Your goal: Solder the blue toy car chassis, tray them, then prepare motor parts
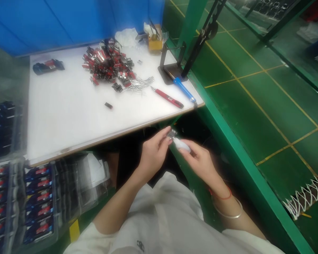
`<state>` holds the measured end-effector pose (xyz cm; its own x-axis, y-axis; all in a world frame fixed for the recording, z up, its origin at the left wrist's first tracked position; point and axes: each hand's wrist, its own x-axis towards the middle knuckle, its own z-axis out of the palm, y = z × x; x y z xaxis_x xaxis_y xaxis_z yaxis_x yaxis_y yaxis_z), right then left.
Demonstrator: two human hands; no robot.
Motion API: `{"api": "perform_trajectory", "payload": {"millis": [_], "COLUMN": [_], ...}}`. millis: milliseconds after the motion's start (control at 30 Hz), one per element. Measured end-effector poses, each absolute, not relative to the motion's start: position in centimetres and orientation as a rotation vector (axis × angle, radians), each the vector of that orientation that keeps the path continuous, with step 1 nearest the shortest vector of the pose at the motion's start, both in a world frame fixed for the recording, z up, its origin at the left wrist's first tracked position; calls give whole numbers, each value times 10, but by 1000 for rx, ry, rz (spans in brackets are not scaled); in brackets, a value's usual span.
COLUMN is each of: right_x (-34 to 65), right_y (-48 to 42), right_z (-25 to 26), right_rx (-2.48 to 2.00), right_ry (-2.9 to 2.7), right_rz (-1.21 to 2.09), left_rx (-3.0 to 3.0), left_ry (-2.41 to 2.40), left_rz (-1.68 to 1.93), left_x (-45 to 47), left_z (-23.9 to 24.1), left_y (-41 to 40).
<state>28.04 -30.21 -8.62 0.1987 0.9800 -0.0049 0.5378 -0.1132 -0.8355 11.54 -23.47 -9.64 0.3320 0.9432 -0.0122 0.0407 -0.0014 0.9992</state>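
Just beyond the table's front edge, my left hand (154, 149) pinches a small grey part with metallic teeth (172, 133) between thumb and fingers. My right hand (202, 161) is closed around a small white squeeze bottle (182, 145). The bottle's narrow tip points left and is at or very close to the grey part; I cannot tell whether they touch. Closest to the hands on the table lie a red pen-shaped tool (168, 97) and a blue soldering iron (184, 90), its tip toward a black stand (172, 68).
The white table (60, 116) bears a heap of red and black parts (106, 61), thin metal wires (140, 84), a small black piece (108, 105) and a yellow box (155, 44). Trays of blue and red items (39, 204) stand at lower left. A green beam (243, 165) runs along the right.
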Motion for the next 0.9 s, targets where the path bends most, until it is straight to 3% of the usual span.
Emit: {"api": "perform_trajectory", "payload": {"millis": [900], "right_x": [288], "right_y": [-307], "right_z": [-71], "right_rx": [-1876], "right_ry": [-1412], "right_rz": [810], "left_rx": [1930], "left_ry": [962], "left_rz": [1072], "left_x": [123], "left_z": [-94], "left_y": [-240]}}
